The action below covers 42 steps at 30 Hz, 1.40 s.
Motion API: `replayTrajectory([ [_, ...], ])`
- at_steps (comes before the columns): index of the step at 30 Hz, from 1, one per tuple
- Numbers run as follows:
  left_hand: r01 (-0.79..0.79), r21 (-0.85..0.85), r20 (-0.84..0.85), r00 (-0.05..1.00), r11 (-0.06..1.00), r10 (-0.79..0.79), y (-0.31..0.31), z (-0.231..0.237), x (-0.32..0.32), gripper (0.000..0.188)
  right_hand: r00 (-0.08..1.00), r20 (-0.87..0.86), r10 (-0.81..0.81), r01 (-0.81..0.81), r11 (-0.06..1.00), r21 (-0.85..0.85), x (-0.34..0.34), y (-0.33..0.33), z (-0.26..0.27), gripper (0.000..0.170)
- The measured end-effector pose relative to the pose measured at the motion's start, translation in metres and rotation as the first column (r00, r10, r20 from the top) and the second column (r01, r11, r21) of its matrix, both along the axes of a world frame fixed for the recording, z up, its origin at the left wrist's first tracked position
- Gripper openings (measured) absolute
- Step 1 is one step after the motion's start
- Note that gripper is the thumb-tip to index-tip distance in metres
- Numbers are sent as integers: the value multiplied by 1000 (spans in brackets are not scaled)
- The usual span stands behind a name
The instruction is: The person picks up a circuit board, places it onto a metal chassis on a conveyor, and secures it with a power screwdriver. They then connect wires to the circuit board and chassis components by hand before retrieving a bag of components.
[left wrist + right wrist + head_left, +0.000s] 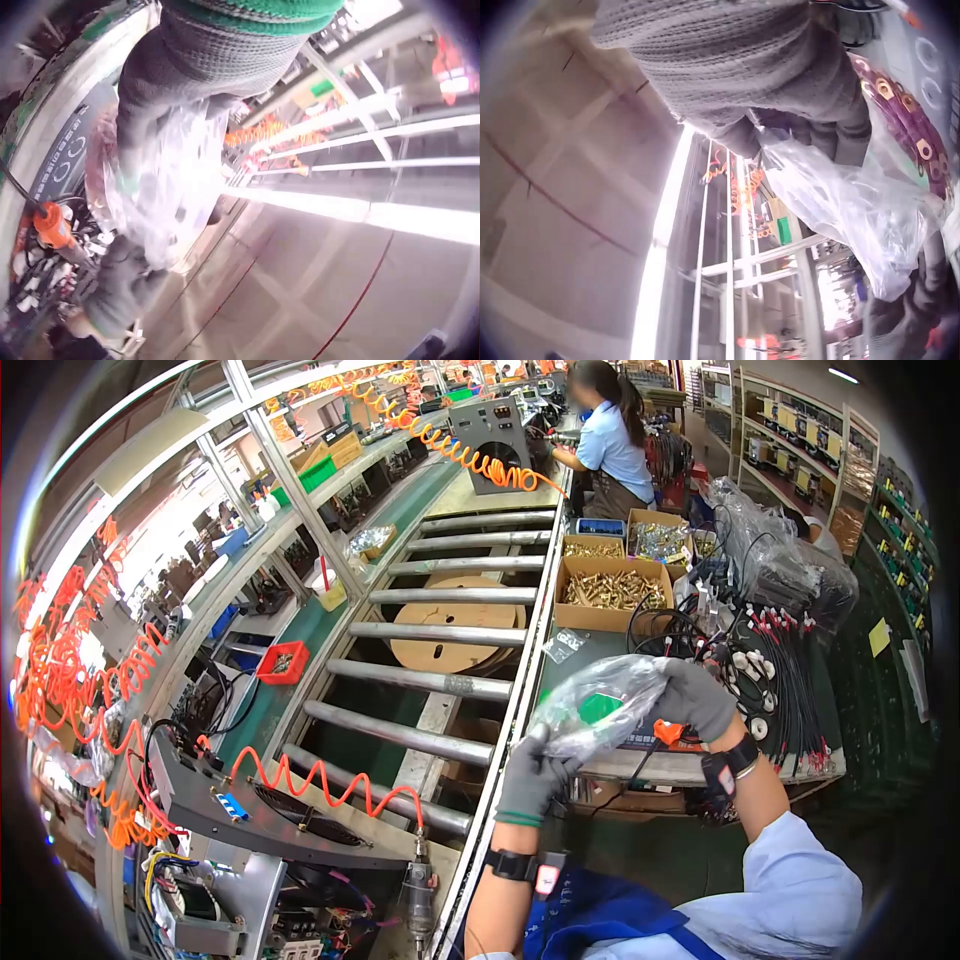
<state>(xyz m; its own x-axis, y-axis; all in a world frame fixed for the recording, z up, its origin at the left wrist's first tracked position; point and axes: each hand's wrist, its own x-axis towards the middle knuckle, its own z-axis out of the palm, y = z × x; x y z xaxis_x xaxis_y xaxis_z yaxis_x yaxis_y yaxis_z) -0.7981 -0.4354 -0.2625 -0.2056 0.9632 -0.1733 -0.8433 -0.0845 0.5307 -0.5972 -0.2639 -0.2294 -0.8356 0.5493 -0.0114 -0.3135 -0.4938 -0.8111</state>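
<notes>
A clear, crinkled plastic bag [565,712] is stretched between my two grey-gloved hands above the near edge of the workbench. My left hand [532,782] grips its lower left end. At the upper right end, my right hand [700,700] holds the bag with curled fingers. A green patch [600,707] shows through the plastic in the head view. Beside the bag in the right wrist view are dark purple pieces with brass-coloured ring ends [922,148]. An orange-handled tool [668,732] lies just below my right hand.
A roller conveyor [430,682] runs along the left of the bench. A cardboard box of brass fittings [615,618], black cables with red ends [800,690] and bagged parts crowd the bench. An air screwdriver [420,890] hangs by a chassis. Another person [610,445] works farther back.
</notes>
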Motion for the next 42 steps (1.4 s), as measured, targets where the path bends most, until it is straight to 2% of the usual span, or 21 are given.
replayTrajectory([
  [4,25,64,251,967,998,-40,-13,-18,2,46,962,-271,-20,-91,916,-390,8,-22,-25,38],
  [6,-151,179,-210,960,972,188,-12,-37,13,43,865,-389,-317,135,894,-428,0,-33,-56,37],
  [7,-342,167,-774,535,925,338,-8,-30,26,48,865,-405,-296,105,896,-431,0,-31,-68,35],
  [10,-273,110,-983,112,956,145,9,-91,5,53,807,-386,-447,260,855,-448,-3,-32,-110,33],
  [12,-301,250,-877,332,920,347,26,-55,16,57,842,-350,-411,244,868,-432,-8,-34,-80,30],
  [13,-297,63,-419,859,953,295,35,-49,13,58,816,-229,-531,540,841,-26,-13,-30,-70,28],
  [14,-166,-68,270,946,984,178,41,-47,11,59,727,-172,-665,666,622,412,-18,-26,-62,27],
  [15,-209,-143,192,953,967,234,50,-59,10,63,567,-262,-781,658,238,715,-25,-20,-62,27],
  [16,-209,-136,198,952,968,233,58,-78,6,63,826,-41,-562,563,827,0,-20,-18,-22,34],
  [18,-130,-10,540,834,991,115,68,-111,1,70,974,131,-183,222,883,-413,-17,65,-78,41],
  [19,-178,26,455,878,984,147,68,-101,11,72,929,337,-150,219,959,-179,-21,50,-53,47],
  [20,-182,-2,438,884,983,164,63,-96,12,66,699,599,-390,164,903,397,-27,112,-127,49],
  [22,-274,-159,278,909,948,310,61,-82,14,58,325,39,-945,-180,-22,983,-28,19,-29,50],
  [25,-493,-192,-535,777,849,330,67,-103,9,54,649,-158,-744,-240,-397,886,-38,11,6,45],
  [26,-489,-196,-540,777,850,322,62,-97,18,54,644,-155,-749,-239,-390,889,-41,22,1,45],
  [28,-651,357,-912,-397,670,100,40,-22,48,59,657,490,-573,-584,24,811,-56,50,-20,38],
  [29,-403,316,-875,-473,859,101,37,-27,44,56,619,606,-499,-591,212,778,-61,58,-28,31],
  [33,-261,191,-853,-522,946,28,44,-53,43,53,570,427,-702,-330,281,901,-69,108,-39,24],
  [36,-185,218,-864,-493,958,102,39,-71,43,56,398,600,-694,-754,125,645,-75,112,-13,33],
  [39,-185,241,-858,-499,953,120,27,-69,50,66,692,343,-635,-370,96,924,-108,110,1,40],
  [42,-240,239,-888,-445,941,112,-7,-56,65,67,642,509,-573,-559,103,822,-150,97,-3,46],
])
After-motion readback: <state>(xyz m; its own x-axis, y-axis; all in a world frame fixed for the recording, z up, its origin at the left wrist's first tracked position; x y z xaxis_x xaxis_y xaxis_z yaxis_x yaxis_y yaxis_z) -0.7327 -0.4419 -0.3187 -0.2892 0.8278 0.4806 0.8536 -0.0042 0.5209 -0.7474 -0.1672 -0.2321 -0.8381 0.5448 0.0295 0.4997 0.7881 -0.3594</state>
